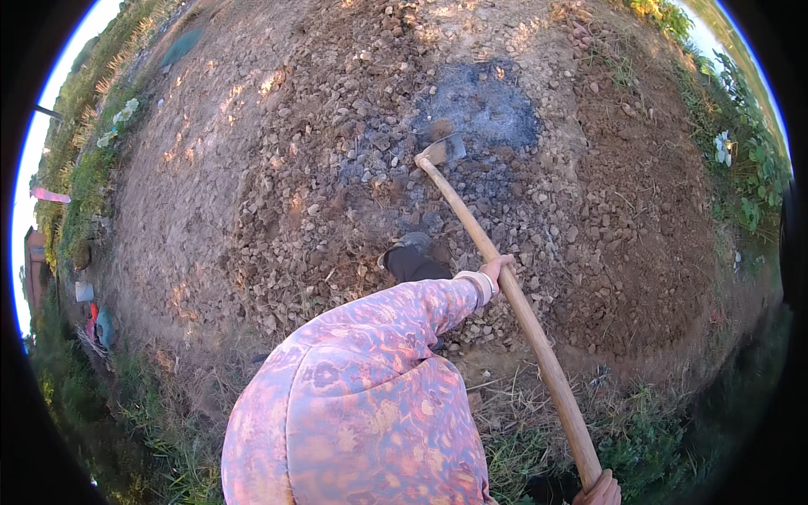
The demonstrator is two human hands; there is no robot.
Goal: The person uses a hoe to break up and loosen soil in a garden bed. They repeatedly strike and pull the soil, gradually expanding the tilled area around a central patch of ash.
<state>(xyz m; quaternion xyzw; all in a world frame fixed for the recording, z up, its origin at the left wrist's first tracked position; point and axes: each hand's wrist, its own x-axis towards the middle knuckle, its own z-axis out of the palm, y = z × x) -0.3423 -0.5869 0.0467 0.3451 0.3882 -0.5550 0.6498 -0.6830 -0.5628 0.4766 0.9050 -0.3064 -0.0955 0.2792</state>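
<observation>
A hoe with a long wooden handle (543, 353) slants from the lower right up to the middle of the view. Its metal blade (449, 150), partly coated with soil, is at the near edge of a grey-blue ash patch (486, 104); whether it touches the ground is unclear. My left hand (496, 273) grips the handle around its middle, the arm in a floral sleeve reaching across from the left. Low in the picture, my right hand (600, 490) is wrapped around the handle near its rear end, partly cut off by the frame.
Broken clods (297, 189) surround my shoe (413, 242). Smoother bare soil (183, 170) lies left, finer brown soil (637, 252) right. Leafy plants (754, 164) border the right side. Dry grass (524, 404) lies close by. A white container (84, 291) stands far left.
</observation>
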